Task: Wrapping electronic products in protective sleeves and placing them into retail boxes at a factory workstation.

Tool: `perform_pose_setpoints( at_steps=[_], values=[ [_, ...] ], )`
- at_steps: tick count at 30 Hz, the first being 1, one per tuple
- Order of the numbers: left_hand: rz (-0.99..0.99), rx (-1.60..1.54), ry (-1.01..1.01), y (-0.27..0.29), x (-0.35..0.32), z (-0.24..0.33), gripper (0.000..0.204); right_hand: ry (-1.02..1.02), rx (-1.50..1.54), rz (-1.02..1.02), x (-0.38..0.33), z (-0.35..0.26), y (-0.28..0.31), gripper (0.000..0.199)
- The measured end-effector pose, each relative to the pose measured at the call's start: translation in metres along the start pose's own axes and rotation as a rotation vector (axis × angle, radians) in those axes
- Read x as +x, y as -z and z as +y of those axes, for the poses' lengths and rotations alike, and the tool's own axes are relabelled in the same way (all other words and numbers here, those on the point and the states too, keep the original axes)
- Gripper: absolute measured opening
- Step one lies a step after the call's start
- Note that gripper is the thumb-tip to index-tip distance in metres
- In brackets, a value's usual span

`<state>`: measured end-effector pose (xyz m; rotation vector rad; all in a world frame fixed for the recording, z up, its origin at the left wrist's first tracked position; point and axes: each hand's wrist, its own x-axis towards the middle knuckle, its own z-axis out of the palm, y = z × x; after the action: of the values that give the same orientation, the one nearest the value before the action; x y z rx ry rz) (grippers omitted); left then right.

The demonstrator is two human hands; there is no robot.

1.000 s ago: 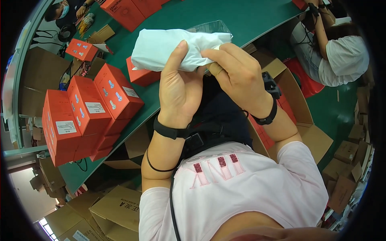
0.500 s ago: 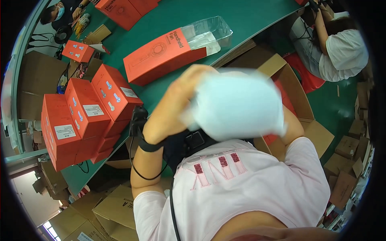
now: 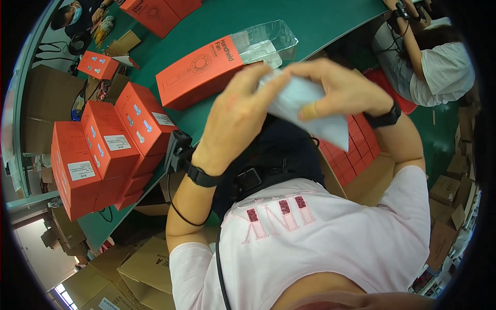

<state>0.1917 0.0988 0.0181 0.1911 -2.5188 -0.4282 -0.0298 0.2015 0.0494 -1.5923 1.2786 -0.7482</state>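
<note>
Between my hands is a thin, pale bluish-white sheet or pouch (image 3: 333, 129), crumpled and tapering to a corner at its lower right; its exact kind I cannot make out. My right hand (image 3: 338, 90) grips it from above, thumb pressed on its face. At its upper left end, my left hand (image 3: 235, 116) has its fingers closed on it, fingertips slightly blurred. Just beyond my hands a large red box (image 3: 199, 72) lies on the green table (image 3: 217, 20). A clear plastic tray (image 3: 281, 39) sticks out of that box's end.
Red boxes (image 3: 111, 150) stand stacked at the table's left. An open carton (image 3: 372, 181) holding several red boxes is beside me on the right. Two people sit across and to the right, one near a red stool (image 3: 395, 90). Brown cartons (image 3: 142, 271) lie at lower left.
The white piece was spread wide and blurred; now it is narrower and folded between my hands. My right hand has come into view on top of it.
</note>
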Motion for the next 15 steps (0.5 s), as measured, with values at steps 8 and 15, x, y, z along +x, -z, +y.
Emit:
perform_pose_setpoints(
  at_steps=[8, 15],
  values=[
    [0.006, 0.244, 0.37, -0.014, 0.023, -0.083, 0.1, -0.188, -1.024, -0.075, 0.092, -0.06, 0.056, 0.033],
    [-0.006, 0.081, 0.407, -0.027, 0.029, -0.087, 0.094, -0.221, -0.941, -0.313, 0.123, -0.047, 0.068, 0.038]
  ],
)
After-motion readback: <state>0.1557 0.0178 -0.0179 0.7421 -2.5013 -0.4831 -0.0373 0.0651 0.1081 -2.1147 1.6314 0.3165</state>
